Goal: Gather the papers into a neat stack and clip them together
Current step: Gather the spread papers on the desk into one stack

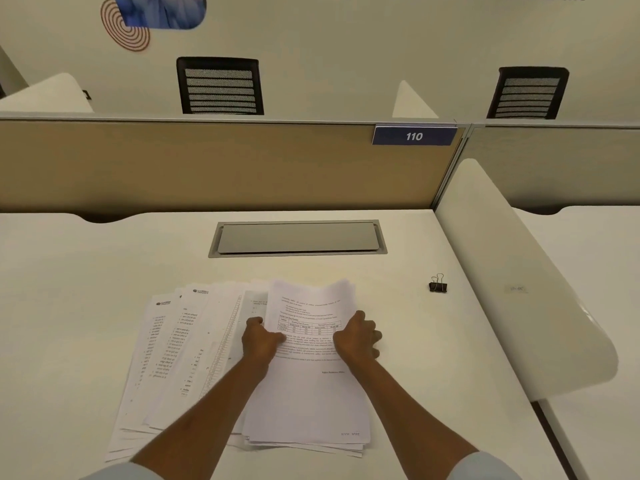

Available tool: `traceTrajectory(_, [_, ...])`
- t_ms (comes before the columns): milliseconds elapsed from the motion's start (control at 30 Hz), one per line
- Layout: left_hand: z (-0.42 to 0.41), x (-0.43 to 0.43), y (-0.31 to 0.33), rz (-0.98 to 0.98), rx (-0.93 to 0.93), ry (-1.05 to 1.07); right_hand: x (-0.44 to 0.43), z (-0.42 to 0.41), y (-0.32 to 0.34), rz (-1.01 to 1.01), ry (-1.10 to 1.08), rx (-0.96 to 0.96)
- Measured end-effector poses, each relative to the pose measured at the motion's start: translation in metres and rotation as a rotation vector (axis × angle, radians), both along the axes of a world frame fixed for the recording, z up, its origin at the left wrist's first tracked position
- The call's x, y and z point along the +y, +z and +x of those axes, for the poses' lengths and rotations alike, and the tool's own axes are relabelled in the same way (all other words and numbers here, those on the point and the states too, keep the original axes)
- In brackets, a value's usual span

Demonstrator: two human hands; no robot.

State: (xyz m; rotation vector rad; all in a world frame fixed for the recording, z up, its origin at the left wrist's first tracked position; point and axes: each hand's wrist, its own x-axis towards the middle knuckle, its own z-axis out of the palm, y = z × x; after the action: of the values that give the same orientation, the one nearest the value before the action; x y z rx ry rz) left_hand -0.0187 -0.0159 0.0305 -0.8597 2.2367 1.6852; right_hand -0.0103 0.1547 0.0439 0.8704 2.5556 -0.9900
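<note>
Several printed white papers (180,358) lie fanned out to the left on the white desk (86,271). On their right side sits a partly gathered pile (308,400) with a sheet bearing a table on top. My left hand (259,341) grips the pile's left edge, fingers curled. My right hand (356,337) grips its right edge the same way. A black binder clip (438,285) stands alone on the desk, far to the right of the papers and beyond my hands.
A grey cable-tray lid (298,238) is set into the desk behind the papers. A tan partition (207,164) with a "110" label (414,136) closes the back. A white curved divider (519,282) bounds the right side. Two black chairs stand beyond.
</note>
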Motion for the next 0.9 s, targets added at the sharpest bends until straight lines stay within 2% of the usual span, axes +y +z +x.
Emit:
traceTrajectory(133, [0.001, -0.009, 0.001, 0.126, 0.007, -0.178, 0.0, 0.003, -0.002, 0.006, 0.016, 0.0])
traceTrajectory(300, [0.001, -0.022, 0.006, 0.335, 0.001, -0.217, 0.012, 0.001, -0.005, -0.094, -0.034, 0.091])
traceTrajectory(367, [0.002, -0.028, 0.005, 0.399, 0.012, -0.198, 0.022, 0.002, -0.005, -0.26, -0.095, 0.156])
traceTrajectory(467, [0.006, -0.042, 0.004, 0.497, 0.025, -0.189, 0.033, 0.002, -0.003, -0.636, -0.219, 0.196])
traceTrajectory(567, [0.007, -0.044, 0.005, 0.51, 0.035, -0.228, 0.044, 0.004, -0.006, -0.857, -0.101, 0.165])
traceTrajectory(700, [0.007, -0.046, 0.006, 0.455, 0.057, -0.273, 0.037, 0.007, -0.007, -0.798, -0.022, 0.177])
traceTrajectory(900, [0.006, -0.047, 0.017, 0.288, 0.118, -0.251, 0.007, 0.002, -0.003, -0.529, -0.008, 0.191])
